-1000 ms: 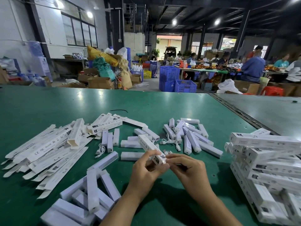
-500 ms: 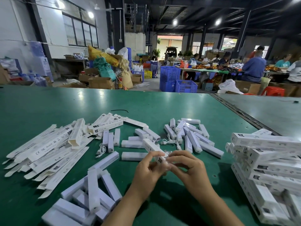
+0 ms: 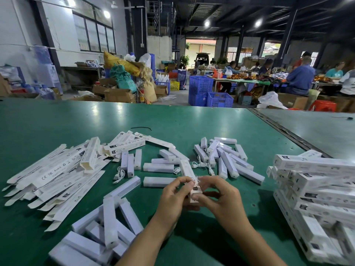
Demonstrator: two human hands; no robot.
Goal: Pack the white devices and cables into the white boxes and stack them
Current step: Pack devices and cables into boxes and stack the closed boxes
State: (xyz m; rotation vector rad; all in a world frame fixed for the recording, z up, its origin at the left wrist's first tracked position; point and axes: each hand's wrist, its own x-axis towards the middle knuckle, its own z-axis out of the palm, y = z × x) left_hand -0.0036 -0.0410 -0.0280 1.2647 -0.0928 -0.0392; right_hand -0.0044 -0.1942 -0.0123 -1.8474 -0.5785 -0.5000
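"Where's the white box (image 3: 187, 170)?"

"Lifted off the table (image 3: 76, 120), dead centre, between both hands. Its long axis runs away from the person, the far end leaning a touch left."

"Any room around it?"

"Bare green under the wrists, and more beyond the piles up to the far edge. Flat cartons (image 3: 55, 173) crowd the left, loose white devices (image 3: 226, 160) and a cable (image 3: 203, 166) lie just behind the hands, and the packed stack (image 3: 315, 181) sits near the seam on the right."

"And the grip?"

"The left hand (image 3: 173, 196) has its fingers curled round the near end. The right hand (image 3: 222, 198) pinches that same end from the other side, fingers bent in tight."
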